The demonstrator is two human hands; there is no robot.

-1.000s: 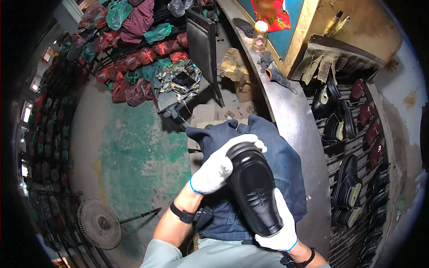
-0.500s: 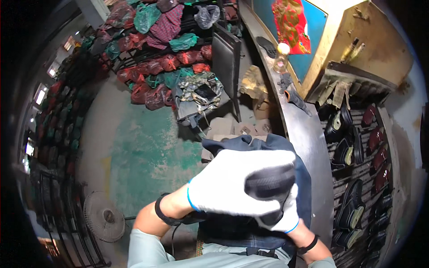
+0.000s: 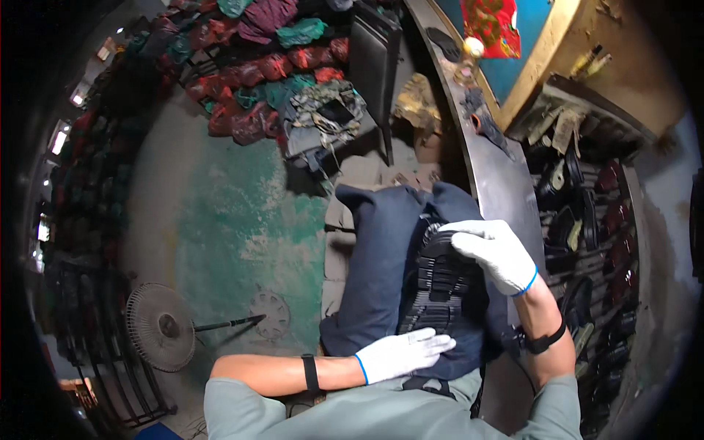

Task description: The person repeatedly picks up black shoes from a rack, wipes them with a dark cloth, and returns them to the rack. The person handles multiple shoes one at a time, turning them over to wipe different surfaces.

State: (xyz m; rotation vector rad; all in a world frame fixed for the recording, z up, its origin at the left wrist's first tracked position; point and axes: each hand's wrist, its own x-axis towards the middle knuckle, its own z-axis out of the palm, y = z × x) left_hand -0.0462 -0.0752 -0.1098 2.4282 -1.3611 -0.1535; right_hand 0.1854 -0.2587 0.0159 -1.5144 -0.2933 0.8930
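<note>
A black shoe [image 3: 438, 282] lies sole up on the dark blue cloth [image 3: 378, 257] over my lap, its blocky, ribbed tread facing me. White knitted gloves with blue cuffs cover both hands. My right hand [image 3: 495, 253] is closed over the shoe's far right end, its fingertips on the edge of the sole. At the near end, my left hand [image 3: 407, 355] lies with fingers stretched out, close against the shoe. The shoe's upper is hidden beneath the sole.
A metal-topped bench [image 3: 506, 183] runs along my right, bearing a bottle [image 3: 467, 70] and a dark tool. Beyond it stands a rack of shoes [image 3: 568, 227]. A fan [image 3: 165, 326] is at the left; a chair [image 3: 372, 70] and piled red and green bags [image 3: 249, 121] stand ahead.
The shoe has gone from raised between my hands to sole up on my lap. My left hand has drawn back to its near end; my right has moved to its far end.
</note>
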